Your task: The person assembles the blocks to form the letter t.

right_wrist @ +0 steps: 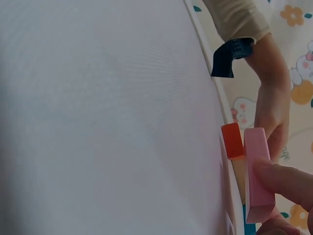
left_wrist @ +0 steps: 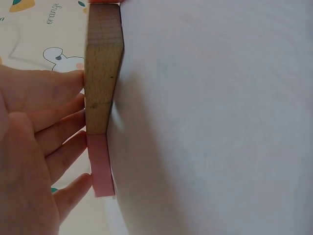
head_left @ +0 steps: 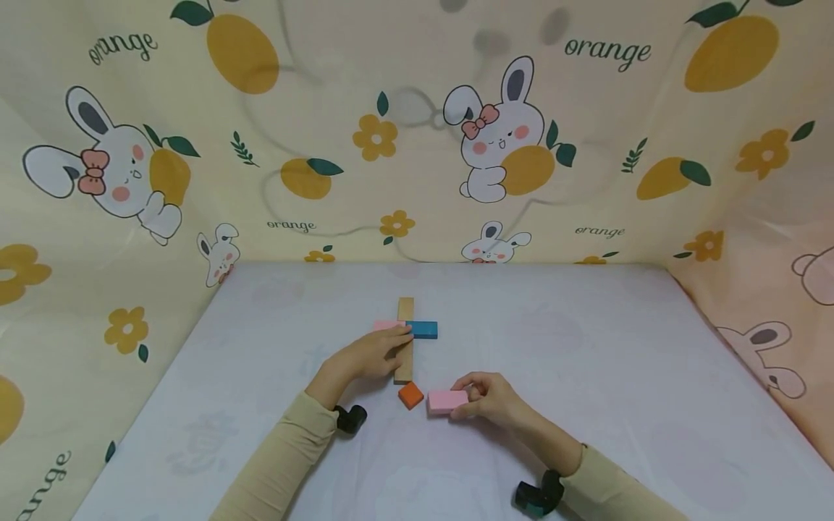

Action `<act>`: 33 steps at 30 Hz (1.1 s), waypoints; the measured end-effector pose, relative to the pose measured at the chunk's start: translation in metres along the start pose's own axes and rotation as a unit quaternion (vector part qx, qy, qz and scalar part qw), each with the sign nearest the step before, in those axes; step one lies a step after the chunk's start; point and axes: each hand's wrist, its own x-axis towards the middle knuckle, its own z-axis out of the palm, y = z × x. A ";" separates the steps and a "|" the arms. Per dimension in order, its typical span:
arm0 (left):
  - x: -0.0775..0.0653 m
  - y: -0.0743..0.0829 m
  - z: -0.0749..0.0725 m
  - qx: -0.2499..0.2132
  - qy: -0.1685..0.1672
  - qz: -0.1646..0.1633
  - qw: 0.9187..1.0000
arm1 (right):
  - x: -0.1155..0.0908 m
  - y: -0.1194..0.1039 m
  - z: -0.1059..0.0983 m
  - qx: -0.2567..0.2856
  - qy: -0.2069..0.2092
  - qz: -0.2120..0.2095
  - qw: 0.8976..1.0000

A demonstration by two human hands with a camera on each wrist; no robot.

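Observation:
A cross of flat blocks lies at mid-table: a plain wooden strip (head_left: 406, 307) lengthwise, with a pink block (head_left: 386, 325) and a blue block (head_left: 425, 330) end to end across it. My left hand (head_left: 371, 353) rests on this cross from the left, hiding part of it. In the left wrist view its fingertips touch the wooden strip and the pink block (left_wrist: 100, 165), fingers mostly straight. Between thumb and fingers, my right hand (head_left: 491, 398) pinches another pink block (head_left: 447, 402) by its right end. An orange block (head_left: 410, 395) sits just below the strip's near end.
White cloth covers the table (head_left: 586, 362). Behind it and along the sides hangs a yellowish curtain (head_left: 352, 72) printed with rabbits and oranges. Black devices (head_left: 352, 419) are strapped at both wrists.

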 end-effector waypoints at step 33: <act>0.001 0.001 0.000 -0.001 0.002 0.000 1.000 | 0.004 -0.004 0.009 -0.006 0.021 0.036 0.999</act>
